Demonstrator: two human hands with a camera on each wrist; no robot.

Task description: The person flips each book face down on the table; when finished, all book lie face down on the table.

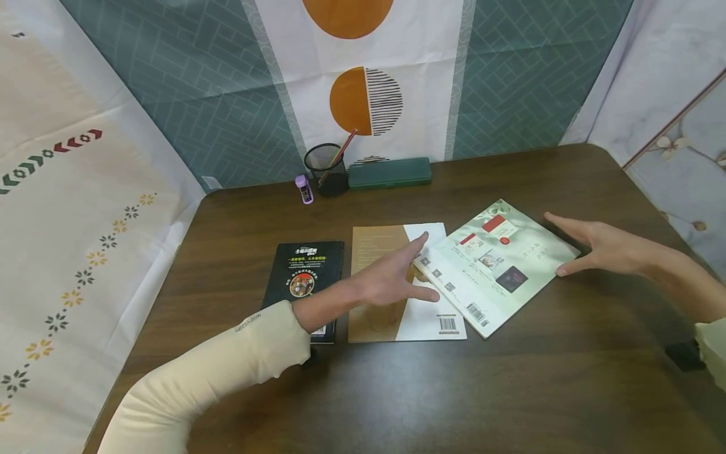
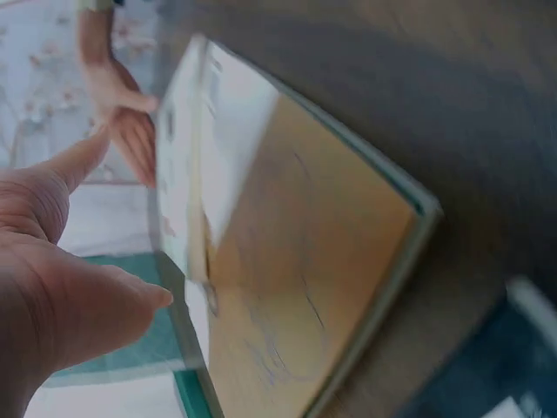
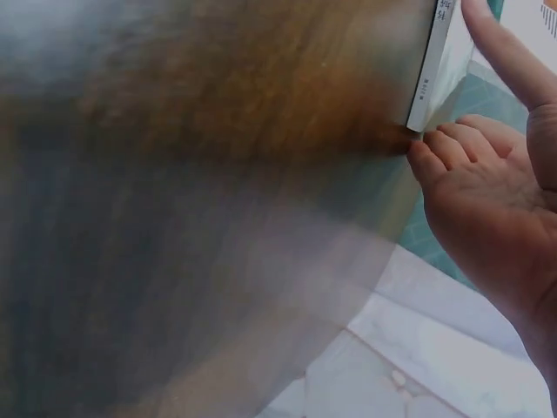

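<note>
Three books lie on the brown table (image 1: 510,391): a black one (image 1: 306,274) at the left, a tan-and-white one (image 1: 380,252) in the middle, and a pale green one (image 1: 499,265) angled over the middle book's right edge. My left hand (image 1: 422,268) hovers over the tan-and-white book (image 2: 296,261) with straight, spread fingers, holding nothing. My right hand (image 1: 573,246) is flat at the green book's right edge, fingers straight. In the right wrist view its fingertips (image 3: 435,148) lie against the corner of the green book (image 3: 435,70).
Along the table's back edge stand a purple glue stick (image 1: 304,189), a black mesh cup (image 1: 326,167) with a pencil, and a dark green pencil case (image 1: 389,173). Patterned cloths hang behind and at both sides. A small black object (image 1: 683,356) sits at the right edge.
</note>
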